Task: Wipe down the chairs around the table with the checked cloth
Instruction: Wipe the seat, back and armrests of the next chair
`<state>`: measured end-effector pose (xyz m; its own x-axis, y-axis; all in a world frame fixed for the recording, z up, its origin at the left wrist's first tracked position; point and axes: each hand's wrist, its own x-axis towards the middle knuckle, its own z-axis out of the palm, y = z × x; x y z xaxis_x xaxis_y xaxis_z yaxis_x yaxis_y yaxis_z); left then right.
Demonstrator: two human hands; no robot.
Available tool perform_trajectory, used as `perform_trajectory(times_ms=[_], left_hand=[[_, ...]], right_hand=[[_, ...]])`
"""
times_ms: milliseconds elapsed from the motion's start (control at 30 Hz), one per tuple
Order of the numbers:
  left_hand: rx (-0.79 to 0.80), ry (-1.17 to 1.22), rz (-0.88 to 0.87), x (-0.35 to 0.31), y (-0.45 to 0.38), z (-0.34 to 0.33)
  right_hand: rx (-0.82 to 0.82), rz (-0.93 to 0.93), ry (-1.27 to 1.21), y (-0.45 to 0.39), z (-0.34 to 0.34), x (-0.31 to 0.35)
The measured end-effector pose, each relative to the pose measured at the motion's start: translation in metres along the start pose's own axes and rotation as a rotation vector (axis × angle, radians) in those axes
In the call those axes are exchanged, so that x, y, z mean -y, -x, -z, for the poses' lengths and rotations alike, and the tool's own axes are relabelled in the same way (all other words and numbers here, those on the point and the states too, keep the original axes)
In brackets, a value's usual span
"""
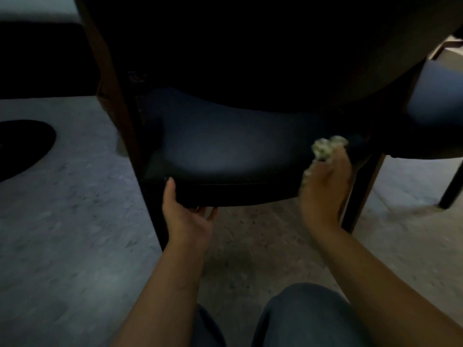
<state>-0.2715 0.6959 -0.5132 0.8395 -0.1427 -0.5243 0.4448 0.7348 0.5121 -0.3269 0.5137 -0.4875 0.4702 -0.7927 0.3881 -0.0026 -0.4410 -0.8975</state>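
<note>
A dark blue padded chair seat [220,146] fills the middle of the dim head view, under a dark curved backrest. My left hand [184,209] grips the seat's front edge, thumb on top and fingers curled underneath. At the seat's right side, my right hand [325,186] holds the bunched pale checked cloth [325,149] against the seat next to the chair's right leg [360,196]. The cloth is blurred and sticks out beyond my fingers.
A dark wooden chair leg [120,116] rises at the left. A second blue chair [433,106] stands at the right with its leg [451,191] on the grey speckled floor [62,234]. A round black base [22,149] lies far left. My knee [300,316] is below.
</note>
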Motion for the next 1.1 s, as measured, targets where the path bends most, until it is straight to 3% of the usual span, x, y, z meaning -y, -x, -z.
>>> perform_trajectory(times_ms=[100, 200, 300, 433, 533, 833, 967, 1100], left_hand=[[-0.034, 0.109, 0.004, -0.021, 0.001, 0.016], [-0.041, 0.133, 0.051, -0.035, 0.006, 0.024], [-0.046, 0.126, 0.077, -0.046, 0.008, 0.030], [-0.035, 0.152, 0.105, -0.048, 0.010, 0.035], [0.001, 0.239, 0.098, -0.048, 0.012, 0.034], [-0.064, 0.095, 0.124, -0.054, 0.004, 0.044], [-0.083, 0.052, 0.117, -0.049, 0.006, 0.043], [-0.072, 0.121, 0.112, -0.047, 0.010, 0.038]], right_hand=[[0.369, 0.486, 0.335, 0.031, -0.036, 0.009], [0.337, 0.840, 0.521, 0.045, -0.071, 0.013], [0.290, 0.891, 0.482, 0.053, -0.093, 0.027], [0.488, 1.055, 0.503, 0.085, -0.126, 0.051], [0.645, 1.229, 0.605, 0.106, -0.150, 0.063], [0.740, 1.931, 0.757, 0.059, -0.120, 0.047], [0.764, 1.955, 0.730, 0.031, -0.093, 0.030], [0.747, 1.939, 0.755, 0.058, -0.111, 0.037]])
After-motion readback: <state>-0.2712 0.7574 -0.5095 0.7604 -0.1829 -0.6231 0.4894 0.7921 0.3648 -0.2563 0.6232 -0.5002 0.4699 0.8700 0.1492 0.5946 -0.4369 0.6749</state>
